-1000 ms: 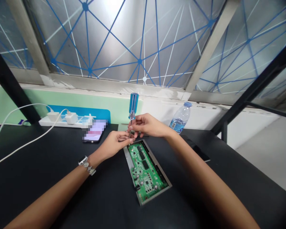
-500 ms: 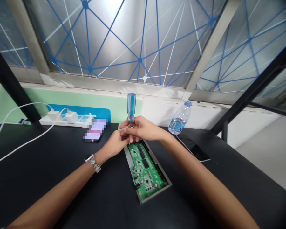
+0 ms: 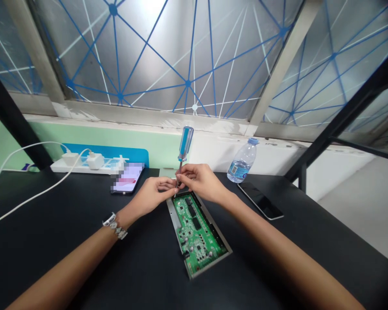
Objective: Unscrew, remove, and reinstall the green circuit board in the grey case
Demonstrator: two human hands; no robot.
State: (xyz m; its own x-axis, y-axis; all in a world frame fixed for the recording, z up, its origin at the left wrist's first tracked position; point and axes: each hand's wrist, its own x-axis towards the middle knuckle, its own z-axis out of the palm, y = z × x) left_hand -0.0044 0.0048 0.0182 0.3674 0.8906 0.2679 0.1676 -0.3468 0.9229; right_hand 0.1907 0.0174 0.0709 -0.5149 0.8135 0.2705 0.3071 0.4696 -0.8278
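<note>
A screwdriver [image 3: 186,144] with a clear and blue handle stands over the far end of a green circuit board [image 3: 197,228], its handle leaning right. The board sits in a shallow metal frame on the black table. My right hand [image 3: 203,181] is closed around the screwdriver's shaft, just below the handle. Lower down, my left hand [image 3: 153,193] has its thumb and fingertips at the shaft, near the tip. The tip comes down at the board's far left corner. Whether a screw sits under it is too small to tell.
Behind my hands lies a pale flat piece [image 3: 168,172]. To the left are a lit phone [image 3: 128,177] and a white power strip [image 3: 60,165] with cables. On the right stand a water bottle [image 3: 242,163] and, beside it, a dark phone [image 3: 261,200]. A wall and window rise behind.
The screwdriver's handle has tipped from upright to leaning right. My right hand has shifted right and slightly down along with it. My left hand has moved slightly left, its fingers less overlapped with the right.
</note>
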